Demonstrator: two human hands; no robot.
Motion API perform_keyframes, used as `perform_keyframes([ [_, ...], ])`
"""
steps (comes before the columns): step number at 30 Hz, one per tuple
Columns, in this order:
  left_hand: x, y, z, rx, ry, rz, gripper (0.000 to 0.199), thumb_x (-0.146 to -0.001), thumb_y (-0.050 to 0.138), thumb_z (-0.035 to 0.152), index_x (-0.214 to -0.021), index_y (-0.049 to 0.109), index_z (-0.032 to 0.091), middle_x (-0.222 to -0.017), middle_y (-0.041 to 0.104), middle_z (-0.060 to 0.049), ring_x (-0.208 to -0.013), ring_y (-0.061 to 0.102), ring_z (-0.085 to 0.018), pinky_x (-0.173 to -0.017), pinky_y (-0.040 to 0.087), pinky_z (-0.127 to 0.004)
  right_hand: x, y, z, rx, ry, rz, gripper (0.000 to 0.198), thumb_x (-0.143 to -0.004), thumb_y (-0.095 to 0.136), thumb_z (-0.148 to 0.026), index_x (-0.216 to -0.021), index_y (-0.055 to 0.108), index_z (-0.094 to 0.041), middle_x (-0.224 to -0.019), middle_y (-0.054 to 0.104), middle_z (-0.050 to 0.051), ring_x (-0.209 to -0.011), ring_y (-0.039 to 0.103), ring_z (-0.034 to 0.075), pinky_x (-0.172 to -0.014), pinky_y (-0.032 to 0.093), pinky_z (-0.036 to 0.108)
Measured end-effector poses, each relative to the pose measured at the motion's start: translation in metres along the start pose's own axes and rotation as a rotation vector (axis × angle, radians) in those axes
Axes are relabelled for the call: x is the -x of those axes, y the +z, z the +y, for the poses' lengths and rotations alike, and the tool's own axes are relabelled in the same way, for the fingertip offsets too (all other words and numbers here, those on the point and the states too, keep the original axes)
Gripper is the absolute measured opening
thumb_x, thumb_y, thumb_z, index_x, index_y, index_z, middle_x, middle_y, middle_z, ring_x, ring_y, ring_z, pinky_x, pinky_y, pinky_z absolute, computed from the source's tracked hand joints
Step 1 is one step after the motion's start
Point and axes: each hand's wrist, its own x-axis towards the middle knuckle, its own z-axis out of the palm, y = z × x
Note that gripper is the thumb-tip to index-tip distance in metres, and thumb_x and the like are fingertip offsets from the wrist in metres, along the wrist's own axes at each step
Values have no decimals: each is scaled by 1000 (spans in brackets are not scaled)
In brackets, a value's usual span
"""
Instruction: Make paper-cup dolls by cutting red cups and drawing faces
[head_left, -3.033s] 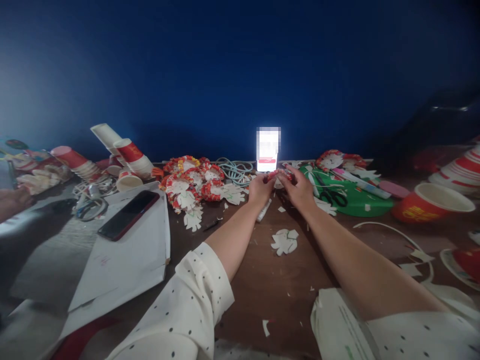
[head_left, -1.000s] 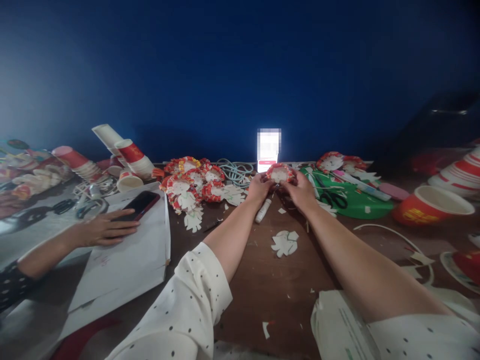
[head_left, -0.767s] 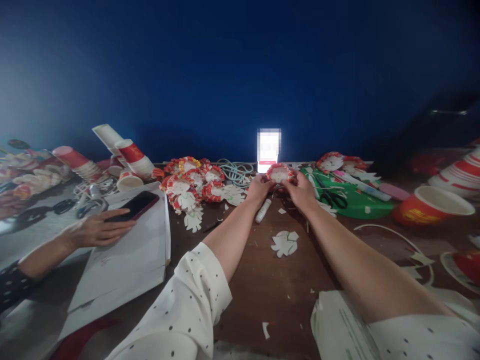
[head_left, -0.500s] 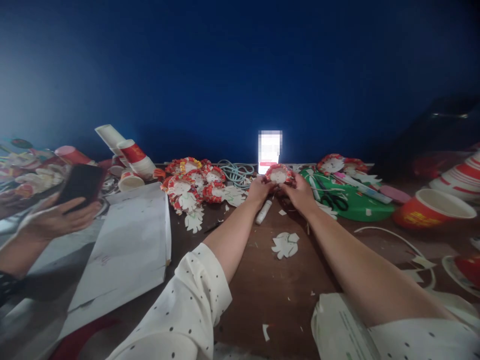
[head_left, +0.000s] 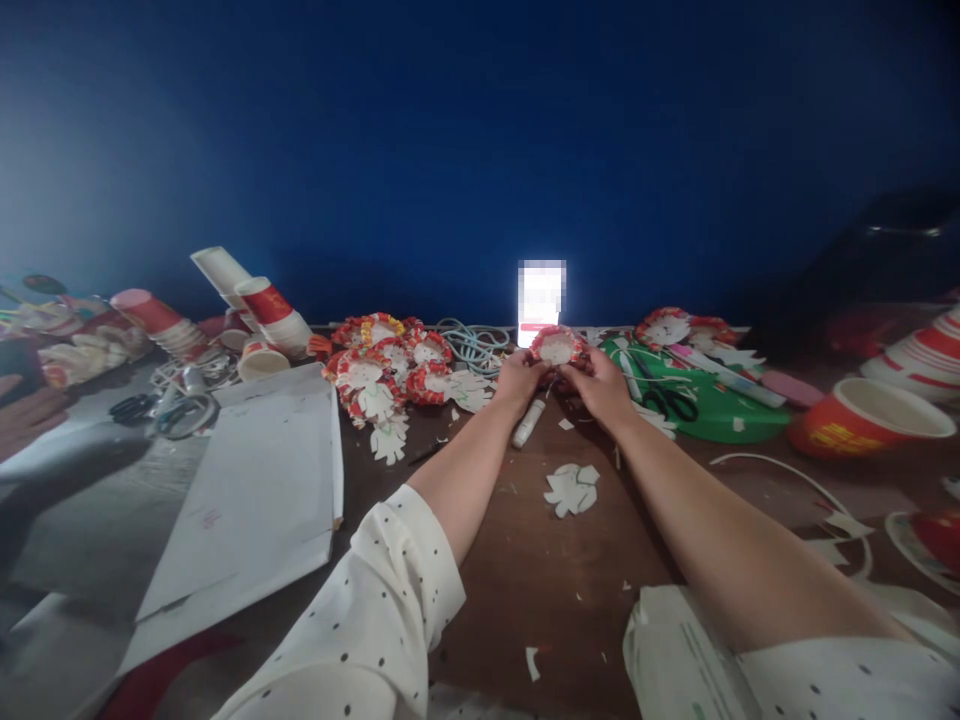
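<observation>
Between my two hands is a round paper craft piece (head_left: 556,347) with a red, scalloped rim and a pale centre. My left hand (head_left: 519,380) grips its lower left edge, fingers closed. My right hand (head_left: 600,384) pinches it at the lower right. Just below my hands a white glue stick (head_left: 529,424) lies on the brown table (head_left: 525,560). A white paper cutout with lobed edges (head_left: 571,490) rests nearer to me, between my forearms. Behind the craft piece stands a lit phone (head_left: 538,310), its screen partly blurred out.
Similar red-rimmed pieces (head_left: 375,375) are heaped at left beside a pale blue cord (head_left: 472,345). Black-handled scissors (head_left: 670,402) lie on green card (head_left: 735,415). A red paper cup (head_left: 862,420) stands right, a white board (head_left: 247,500) left. Another person's hand (head_left: 34,415) shows at far left.
The other person's hand with the dark phone has withdrawn at far left, uncovering stacked cups and scissors there. My hands and the craft piece have barely moved.
</observation>
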Motion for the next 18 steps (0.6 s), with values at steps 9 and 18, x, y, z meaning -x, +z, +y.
perform_keyframes([
  [9,-2,-5,-6,-298,142,16,15,-70,67,24,-80,62,14,-70,62,0,-68,58,-13,-67,47,-25,-3,-7,6,285,-108,55,50,-71,65,-49,-113,60,-22,-95,70,7,-83,67,29,-72,56,46],
  [18,3,4,-9,-286,152,-82,18,-74,67,26,-89,65,15,-75,67,-2,-70,61,-14,-72,49,-27,-2,-12,-1,486,-78,247,47,-71,64,-42,-111,62,-17,-100,69,11,-89,64,29,-85,50,45],
])
